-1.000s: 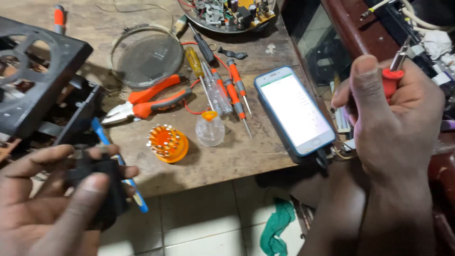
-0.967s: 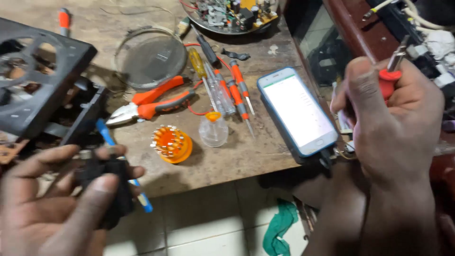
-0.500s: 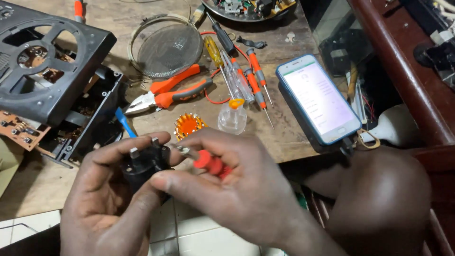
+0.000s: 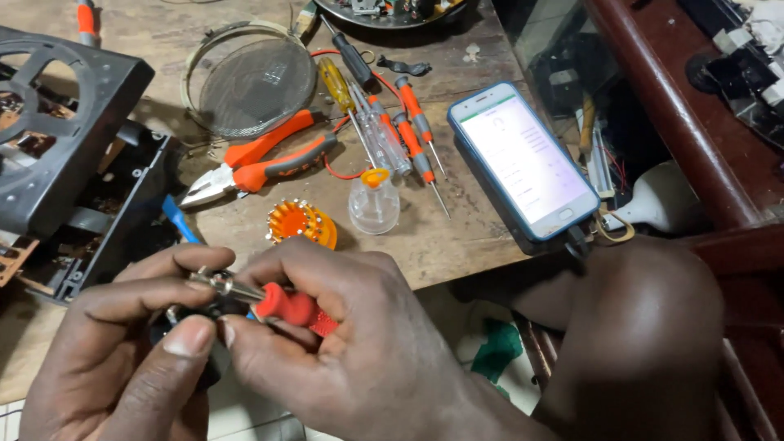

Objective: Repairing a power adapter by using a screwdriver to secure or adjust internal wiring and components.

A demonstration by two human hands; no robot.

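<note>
1. Our right hand (image 4: 359, 327) pinches a red-handled metal screwdriver (image 4: 273, 300) between thumb and fingers.
2. Our left hand (image 4: 122, 351) curls its fingers around a small black part (image 4: 208, 314), just under the screwdriver's tip.

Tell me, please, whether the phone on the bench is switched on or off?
On: the phone lies face up, its screen lit white.
</note>
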